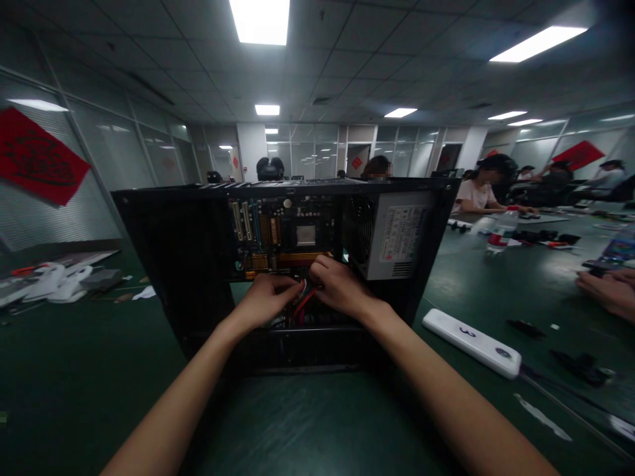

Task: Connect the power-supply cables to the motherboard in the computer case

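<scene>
Before me an open black computer case (297, 350) stands on the green table. Inside it are a motherboard (317, 215) with several slots and a silver power supply (401, 231) at the upper right, beside a dark fan (359, 225). Both hands reach into the lower middle of the case. My left hand (265, 299) pinches thin cables (303, 304), red, white and black, between thumb and fingers. Close by on the right, my right hand (340, 284) has its fingers curled round the same cables. Their ends are hidden by the fingers.
A white power strip (471, 342) marked 3 lies to the right of the case, near small black parts (580, 367). Further back stands a bottle (501, 231). White plastic bags (54, 281) lie at left. Another person's hands (608, 287) show at the right edge.
</scene>
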Tool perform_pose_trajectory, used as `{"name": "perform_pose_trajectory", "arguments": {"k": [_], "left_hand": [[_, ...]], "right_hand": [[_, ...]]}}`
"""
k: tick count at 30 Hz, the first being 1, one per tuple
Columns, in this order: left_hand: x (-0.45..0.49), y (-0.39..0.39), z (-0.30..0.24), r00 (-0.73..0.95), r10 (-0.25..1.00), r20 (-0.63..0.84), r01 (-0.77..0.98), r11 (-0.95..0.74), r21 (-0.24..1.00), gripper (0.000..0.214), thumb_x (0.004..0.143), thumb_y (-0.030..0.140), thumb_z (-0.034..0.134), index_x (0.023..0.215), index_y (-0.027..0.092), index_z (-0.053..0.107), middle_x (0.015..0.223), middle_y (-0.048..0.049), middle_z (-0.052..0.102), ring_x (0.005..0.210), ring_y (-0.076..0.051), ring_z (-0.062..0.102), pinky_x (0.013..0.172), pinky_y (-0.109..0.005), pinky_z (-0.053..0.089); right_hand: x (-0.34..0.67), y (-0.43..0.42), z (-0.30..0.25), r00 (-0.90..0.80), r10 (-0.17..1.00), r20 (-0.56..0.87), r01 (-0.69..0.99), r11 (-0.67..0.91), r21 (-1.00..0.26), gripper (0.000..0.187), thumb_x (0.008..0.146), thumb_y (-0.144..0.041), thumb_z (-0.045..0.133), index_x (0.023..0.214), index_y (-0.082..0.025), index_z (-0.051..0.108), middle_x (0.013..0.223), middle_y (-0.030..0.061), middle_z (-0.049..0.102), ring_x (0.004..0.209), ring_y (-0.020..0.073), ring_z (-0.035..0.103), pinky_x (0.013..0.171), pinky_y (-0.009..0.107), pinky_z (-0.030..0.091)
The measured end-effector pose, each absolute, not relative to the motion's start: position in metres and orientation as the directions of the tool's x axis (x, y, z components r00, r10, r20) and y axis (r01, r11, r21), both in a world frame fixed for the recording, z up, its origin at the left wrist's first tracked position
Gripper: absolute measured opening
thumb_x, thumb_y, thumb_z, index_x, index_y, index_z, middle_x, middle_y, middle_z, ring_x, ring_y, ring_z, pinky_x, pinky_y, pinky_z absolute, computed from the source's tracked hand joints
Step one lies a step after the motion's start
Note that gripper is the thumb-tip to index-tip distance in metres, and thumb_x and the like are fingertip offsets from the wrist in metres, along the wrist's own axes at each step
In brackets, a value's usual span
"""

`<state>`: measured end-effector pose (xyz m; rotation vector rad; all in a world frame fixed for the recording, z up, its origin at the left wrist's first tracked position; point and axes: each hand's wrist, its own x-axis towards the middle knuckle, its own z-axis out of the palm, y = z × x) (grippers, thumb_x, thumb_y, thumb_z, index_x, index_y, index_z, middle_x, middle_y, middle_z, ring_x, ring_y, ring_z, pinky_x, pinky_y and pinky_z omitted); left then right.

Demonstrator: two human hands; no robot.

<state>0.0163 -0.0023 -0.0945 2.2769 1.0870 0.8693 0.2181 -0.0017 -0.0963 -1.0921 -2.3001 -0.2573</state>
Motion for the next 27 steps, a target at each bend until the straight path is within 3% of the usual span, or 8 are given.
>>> {"name": "perform_pose_trajectory", "arguments": {"k": [7, 13, 19, 24, 27], "left_hand": [[0.017, 0.0, -0.093, 0.392, 0.725, 0.566, 0.534, -0.681, 0.502, 0.019, 0.088, 0.034, 0.061, 0.089, 0.018, 0.07, 0.088, -0.0008, 0.074, 0.083, -0.016, 0.066, 0.074, -0.024, 0.046], [0.016, 0.0, -0.095, 0.442, 0.665, 0.602, 0.567, -0.727, 0.387, 0.013, 0.091, 0.029, 0.058, 0.09, 0.019, 0.066, 0.09, -0.0008, 0.072, 0.085, -0.016, 0.066, 0.081, -0.026, 0.046], [0.017, 0.0, -0.096, 0.471, 0.676, 0.567, 0.643, -0.703, 0.304, 0.016, 0.094, 0.03, 0.051, 0.094, 0.02, 0.064, 0.093, -0.0025, 0.072, 0.088, -0.018, 0.066, 0.078, -0.027, 0.045], [0.018, 0.002, -0.099, 0.358, 0.805, 0.473, 0.787, -0.533, 0.312, 0.022, 0.091, 0.037, 0.054, 0.091, 0.021, 0.069, 0.093, -0.0049, 0.074, 0.087, -0.022, 0.068, 0.074, -0.03, 0.045], [0.017, 0.003, -0.1, 0.344, 0.865, 0.366, 0.831, -0.461, 0.31, 0.028, 0.087, 0.044, 0.056, 0.087, 0.021, 0.073, 0.088, -0.0067, 0.074, 0.082, -0.024, 0.068, 0.067, -0.03, 0.044]], "right_hand": [[0.218, -0.004, -0.096, -0.537, 0.56, 0.631, 0.746, 0.664, 0.046, 0.01, 0.086, -0.009, 0.056, 0.082, -0.018, 0.054, 0.094, 0.0068, 0.055, 0.089, 0.0185, 0.049, 0.072, 0.027, 0.036], [0.218, -0.004, -0.097, -0.534, 0.574, 0.621, 0.735, 0.679, 0.004, 0.01, 0.085, -0.009, 0.056, 0.082, -0.018, 0.053, 0.094, 0.0063, 0.054, 0.088, 0.0186, 0.048, 0.072, 0.027, 0.036], [0.218, -0.003, -0.097, -0.528, 0.599, 0.602, 0.749, 0.663, -0.003, 0.009, 0.085, -0.011, 0.058, 0.083, -0.018, 0.053, 0.096, 0.0066, 0.055, 0.089, 0.0188, 0.05, 0.071, 0.027, 0.037], [0.219, 0.005, -0.102, -0.476, 0.753, 0.454, 0.842, 0.54, -0.012, 0.012, 0.086, -0.004, 0.055, 0.091, -0.015, 0.058, 0.099, 0.0086, 0.059, 0.088, 0.0187, 0.054, 0.07, 0.027, 0.036], [0.219, 0.009, -0.105, -0.46, 0.782, 0.421, 0.858, 0.513, -0.015, 0.013, 0.087, -0.004, 0.054, 0.095, -0.013, 0.059, 0.104, 0.0097, 0.059, 0.089, 0.018, 0.056, 0.069, 0.026, 0.036]]}}
